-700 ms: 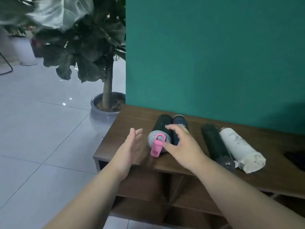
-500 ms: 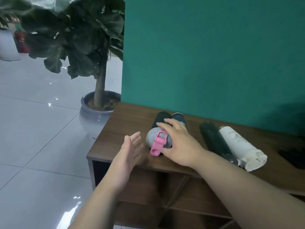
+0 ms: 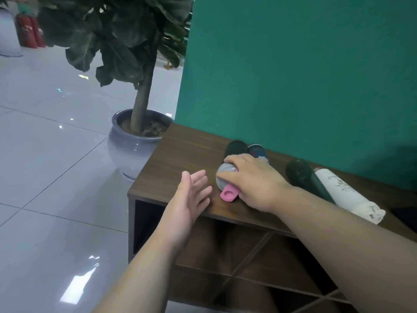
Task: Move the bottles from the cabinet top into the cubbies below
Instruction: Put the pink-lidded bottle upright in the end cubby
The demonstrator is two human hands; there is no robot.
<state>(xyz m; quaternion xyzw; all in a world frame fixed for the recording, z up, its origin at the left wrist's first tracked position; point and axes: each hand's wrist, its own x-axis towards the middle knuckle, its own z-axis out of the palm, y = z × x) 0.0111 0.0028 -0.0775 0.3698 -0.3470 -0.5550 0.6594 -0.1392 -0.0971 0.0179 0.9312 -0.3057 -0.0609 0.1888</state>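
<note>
On the cabinet top: four bottles lie on their sides on the dark wood-grain cabinet top (image 3: 180, 152), each with its long axis running from the near edge away toward the flat teal wall (image 3: 293, 75).
Leftmost bottle: a dark cylindrical bottle with a grey rounded lid and pink loop strap (image 3: 228, 177); lid and strap face the near edge, its dark base points at the wall.
Right hand: the right hand (image 3: 252, 184) lies over the lid end of this bottle, fingers curled around it in a grip.
Left hand: the left hand (image 3: 189, 199) hovers just left of the lid, palm facing right, fingers spread and holding nothing, not touching the bottle.
Second bottle: a dark blue patterned bottle (image 3: 258, 152) lies touching the first on its right, mostly hidden by the right hand.
Right pair: a smooth dark green bottle (image 3: 302, 177) and a matte white bottle with a fine dark drawing (image 3: 343, 195) lie side by side, angled slightly right toward the near edge.
Below: open wooden cubbies with diagonal dividers (image 3: 248, 258) sit under the top.
Far left: a large-leaved plant in a glossy grey round ceramic pot (image 3: 128, 150) stands on shiny pale floor tiles (image 3: 45, 177).
</note>
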